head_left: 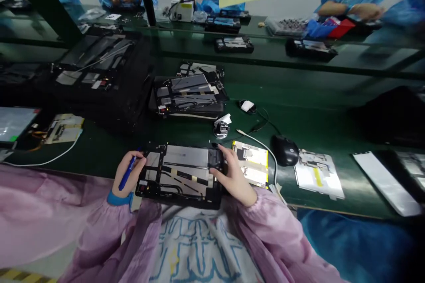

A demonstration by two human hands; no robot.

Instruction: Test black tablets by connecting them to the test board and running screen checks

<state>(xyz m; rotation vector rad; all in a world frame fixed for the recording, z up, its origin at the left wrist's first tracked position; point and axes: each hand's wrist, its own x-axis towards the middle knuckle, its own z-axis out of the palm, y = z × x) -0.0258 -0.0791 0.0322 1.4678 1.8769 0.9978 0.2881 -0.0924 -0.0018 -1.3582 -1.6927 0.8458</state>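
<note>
An opened black tablet chassis (pixel 182 176) with a grey battery panel and taped cables lies at the near edge of the green bench. My left hand (pixel 129 176) is closed around a blue pen (pixel 128 173), its fingers resting on the chassis's left edge. My right hand (pixel 234 176) grips the right edge of the chassis, fingers curled over it. Both arms wear pink sleeves.
A circuit board with yellow edges (pixel 252 162), a black mouse (pixel 284 150) with white cable, and a flat silver part (pixel 318 173) lie to the right. A stack of opened tablets (pixel 189 95) sits behind. Black trays stand at left. Several people in blue coats work across the bench.
</note>
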